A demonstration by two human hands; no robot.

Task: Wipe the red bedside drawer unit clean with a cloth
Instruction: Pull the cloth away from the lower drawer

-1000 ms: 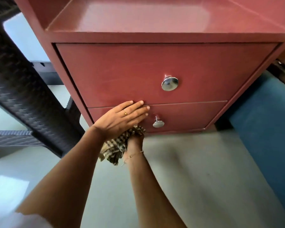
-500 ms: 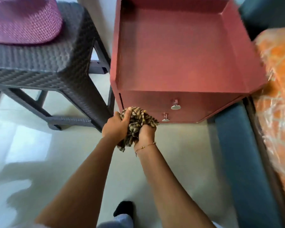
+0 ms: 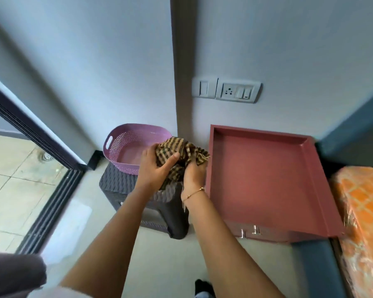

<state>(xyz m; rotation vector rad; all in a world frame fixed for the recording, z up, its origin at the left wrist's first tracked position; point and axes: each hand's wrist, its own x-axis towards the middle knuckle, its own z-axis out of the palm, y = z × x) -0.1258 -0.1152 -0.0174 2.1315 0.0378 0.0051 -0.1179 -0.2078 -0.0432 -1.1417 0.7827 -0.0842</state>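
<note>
The cloth (image 3: 182, 154) at the centre of the frame is a soft woven fabric in a brown and tan check, crumpled into folds, while the red bedside drawer unit (image 3: 261, 181) at right has a smooth, painted-looking matt top and shiny metal knobs (image 3: 255, 230) on its front. Left of centre, the purple basket (image 3: 125, 151) is perforated moulded plastic and the dark stool (image 3: 121, 186) beneath it has a woven-textured plastic surface. The floor (image 3: 166, 259) looks smooth with a faint sheen, and the orange mattress (image 3: 364, 211) at far right is wrapped in glossy clear film.
</note>
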